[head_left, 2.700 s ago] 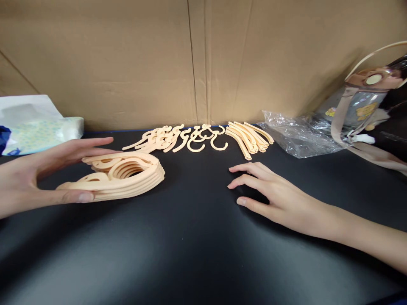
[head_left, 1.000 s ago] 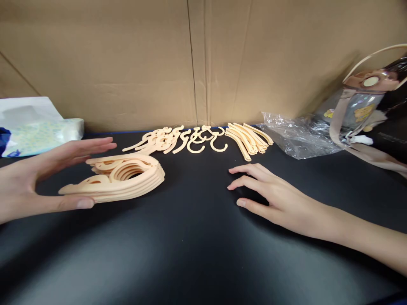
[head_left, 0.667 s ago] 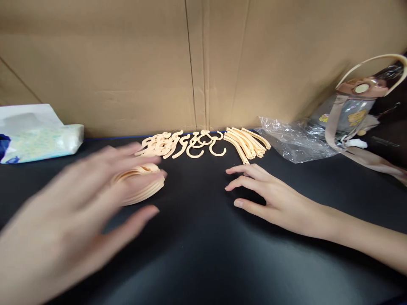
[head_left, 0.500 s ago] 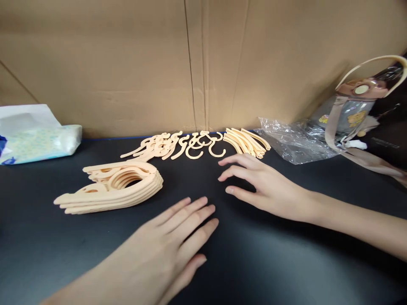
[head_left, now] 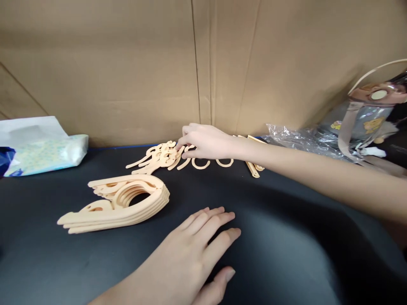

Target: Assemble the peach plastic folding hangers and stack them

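Note:
My left hand (head_left: 193, 254) rests low over the black table, palm down, with its fingers spread and nothing in them. At the back, my right hand (head_left: 206, 142) reaches over the loose pale-yellow plastic hanger pieces (head_left: 165, 156). Its thumb and index finger are apart, close to a curved hanger arm (head_left: 175, 161); whether they touch it I cannot tell. Beneath and beside this hand lie C-shaped hooks (head_left: 201, 166), partly covered. Left of my left hand is a neat stack of folded hangers (head_left: 127, 207).
Slim straight pieces (head_left: 252, 168) lie partly behind my right forearm. A clear plastic bag (head_left: 292, 137) and a strapped water bottle (head_left: 365, 114) stand at the right. A tissue pack (head_left: 47, 150) lies at the left. A cardboard wall (head_left: 127, 72) closes off the back.
My right hand has moved left and farther back, from in front of the slim pieces to the curved hanger arms. The left hand has shifted slightly right and down in view, which has tilted upward.

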The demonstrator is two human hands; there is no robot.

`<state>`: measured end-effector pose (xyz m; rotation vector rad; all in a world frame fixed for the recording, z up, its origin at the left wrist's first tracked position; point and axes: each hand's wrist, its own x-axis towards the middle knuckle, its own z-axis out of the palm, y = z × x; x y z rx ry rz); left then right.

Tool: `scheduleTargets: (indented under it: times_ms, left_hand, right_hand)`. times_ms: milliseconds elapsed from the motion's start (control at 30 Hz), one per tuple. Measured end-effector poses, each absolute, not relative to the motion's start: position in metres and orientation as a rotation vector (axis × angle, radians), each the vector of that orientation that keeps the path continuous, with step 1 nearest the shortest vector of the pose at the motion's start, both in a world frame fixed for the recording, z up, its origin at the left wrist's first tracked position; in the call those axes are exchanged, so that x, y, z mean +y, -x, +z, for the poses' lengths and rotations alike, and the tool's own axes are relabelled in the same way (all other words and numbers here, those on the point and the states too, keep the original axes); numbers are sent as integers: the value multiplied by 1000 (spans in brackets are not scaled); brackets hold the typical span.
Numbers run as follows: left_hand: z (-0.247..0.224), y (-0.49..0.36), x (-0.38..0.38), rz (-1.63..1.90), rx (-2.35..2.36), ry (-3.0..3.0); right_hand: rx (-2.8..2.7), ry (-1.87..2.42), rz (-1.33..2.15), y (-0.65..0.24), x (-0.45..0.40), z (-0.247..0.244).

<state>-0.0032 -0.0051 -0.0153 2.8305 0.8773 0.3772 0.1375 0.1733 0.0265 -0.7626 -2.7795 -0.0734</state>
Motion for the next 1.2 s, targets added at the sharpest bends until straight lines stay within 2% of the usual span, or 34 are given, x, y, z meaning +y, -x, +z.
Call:
scheduleTargets:
  times_ms: [200, 1200]
  left_hand:
    - [-26, 3, -1, 342, 859, -2772]
    - [-14, 4, -5, 370, 846, -2729]
  right_hand:
    - [-2883, 563, -191, -108, 180, 22]
    - [-2901, 475, -560, -99, 164, 17]
